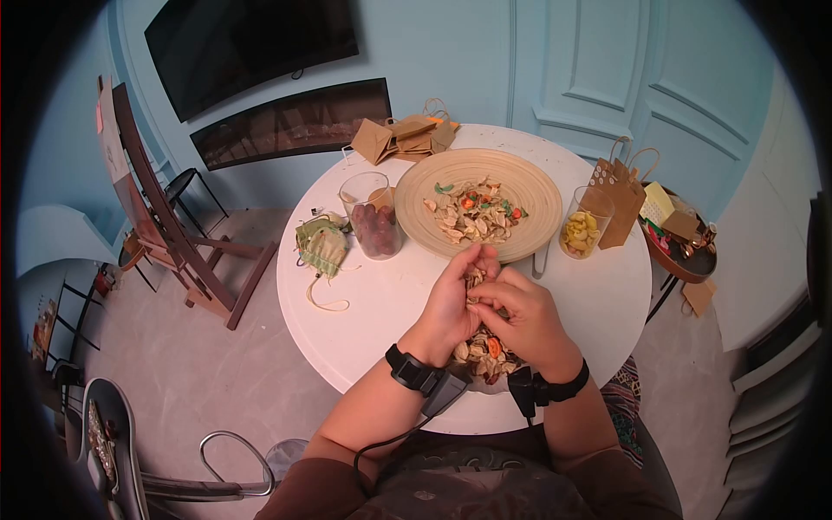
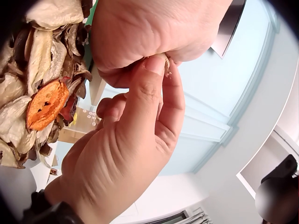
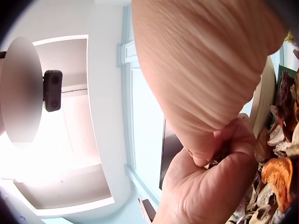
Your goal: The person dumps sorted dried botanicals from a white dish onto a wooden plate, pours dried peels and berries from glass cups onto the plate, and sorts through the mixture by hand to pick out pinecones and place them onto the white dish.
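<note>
Close over the near side of the table, my left hand (image 1: 444, 308) is cupped with its fingers curled round dried petals (image 1: 473, 279). My right hand (image 1: 529, 319) meets it, thumb and forefinger pinching a thin, pale dried piece (image 2: 167, 63) at the left hand's fingers. Most of what the left palm holds is hidden. Below the hands lies a heap of potpourri (image 1: 487, 354), brown and cream petals with an orange dried slice (image 2: 46, 105). Beyond the hands, a round wooden plate (image 1: 533, 186) bears more potpourri (image 1: 472, 227) with red and green bits.
On the white table (image 1: 381, 325), a clear cup of dark red pieces (image 1: 374, 230) and a green drawstring pouch (image 1: 322, 245) stand left. A clear cup of yellow pieces (image 1: 579, 234) and a paper bag (image 1: 620, 208) stand right. Folded paper bags (image 1: 403, 139) lie behind the plate.
</note>
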The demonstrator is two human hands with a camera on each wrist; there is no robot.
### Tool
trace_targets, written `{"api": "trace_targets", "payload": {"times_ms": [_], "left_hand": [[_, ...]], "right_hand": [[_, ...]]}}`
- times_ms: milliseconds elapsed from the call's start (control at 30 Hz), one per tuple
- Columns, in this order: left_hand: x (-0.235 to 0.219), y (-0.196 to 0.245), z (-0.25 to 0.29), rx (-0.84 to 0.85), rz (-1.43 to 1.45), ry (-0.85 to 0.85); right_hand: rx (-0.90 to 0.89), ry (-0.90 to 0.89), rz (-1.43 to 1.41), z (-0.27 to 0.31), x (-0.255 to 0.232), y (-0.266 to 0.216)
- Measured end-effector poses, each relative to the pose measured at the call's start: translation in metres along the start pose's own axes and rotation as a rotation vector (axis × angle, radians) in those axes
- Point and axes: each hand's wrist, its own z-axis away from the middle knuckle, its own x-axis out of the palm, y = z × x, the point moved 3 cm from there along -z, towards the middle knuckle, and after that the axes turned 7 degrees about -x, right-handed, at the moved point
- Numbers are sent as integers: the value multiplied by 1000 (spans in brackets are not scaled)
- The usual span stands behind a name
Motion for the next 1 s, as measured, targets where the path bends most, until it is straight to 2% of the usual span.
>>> {"api": "trace_targets", "payload": {"times_ms": [67,200,267,600,667,767,800,867,1000], "left_hand": [[-2,-2,-1,-34,35,-82],[4,-4,2,-31,20,-91],[2,-5,0,-66,60,-137],[7,-12,2,-104,30,-74],[0,-15,-3,-149,78,-219],[4,-16,-1,-175,90,-249],[8,-17,0,-175,90,-249],[11,-17,1,-130,44,7],[11,-11,5,-138,35,-104]], "right_hand": [[-23,25,-16,0,0,1],[13,68,-7,-1,-1,-1],[-45,87,26,-1,0,1],[2,165,45,0,-3,0],[14,193,63,1,-4,1],[37,249,-17,1,-6,-1],[37,249,-16,2,-6,1],[16,330,-63,5,-8,7],[35,446,-234,10,-7,22]]}}
